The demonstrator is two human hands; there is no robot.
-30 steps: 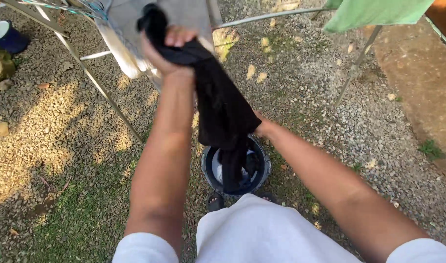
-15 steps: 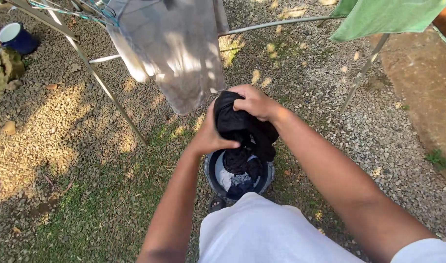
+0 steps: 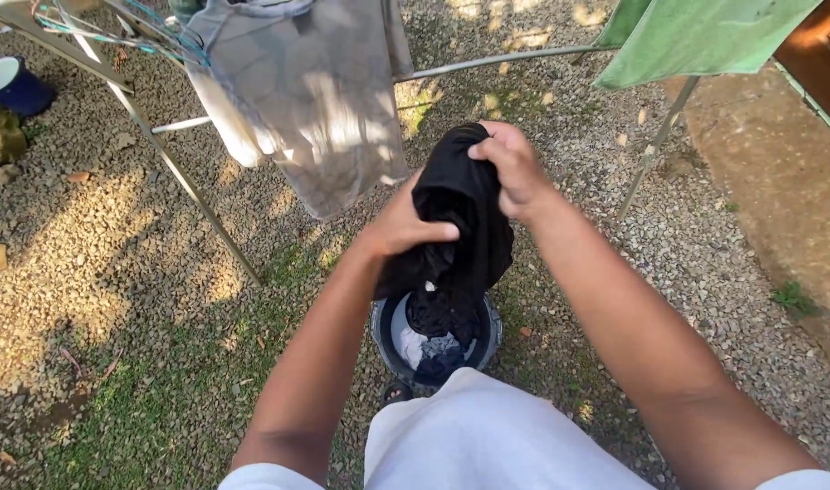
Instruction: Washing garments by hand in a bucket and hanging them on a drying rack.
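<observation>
while both hands work at chest height over the bucket, the findings are as follows.

view: head camera, looking down past white shorts (image 3: 488,436) to gravel ground (image 3: 116,227) with patches of grass.

black garment (image 3: 460,227): wet-looking dark cloth, bunched at the top, hanging down in folds; its lower end drops into the bucket directly below.

left hand (image 3: 406,222): grip closed on the left side of the black garment, thumb laid across the front of the cloth, fingers hidden behind it.

right hand (image 3: 515,168): grip closed on the upper bunch of the black garment, fingers curled over the top edge, sitting higher than the left hand.

hands, relation: close together, apart from each other only by the bunched cloth between them.

bucket (image 3: 383,336): dark round pail on the ground just ahead of the person's legs, holding more laundry, dark and pale pieces mixed; contents cannot be told apart further.

drying rack (image 3: 197,195): metal frame with slanted legs, standing beyond the hands.

grey garment (image 3: 315,100): hung over the drying rack, upper left, dappled with sun, not touched by either hand.

green cloth (image 3: 705,36): hung at upper right on a further rail, well apart from the hands.

blue mug (image 3: 11,86): on the gravel at far left, white inside.

footwear: one dark toe shows beside the bucket base; kind cannot be told.
</observation>
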